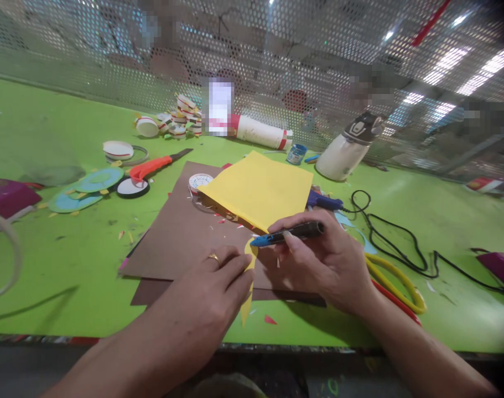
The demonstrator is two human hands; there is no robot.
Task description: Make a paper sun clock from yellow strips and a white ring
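Green desk (52,254), scraps all over it. Brown card (164,243) lies near its front edge, yellow sheet (264,190) over the far part. Left hand (212,290): fingers bent, close together on the strip — thumb hidden, can't tell if it pinches. Right hand (334,260): pinching the black marker (301,230), blue end at the strip's top; contact unclear. Yellow strip (246,307) sits on the card — pointed lower end past its front edge. Red scrap (270,319) just beside that.
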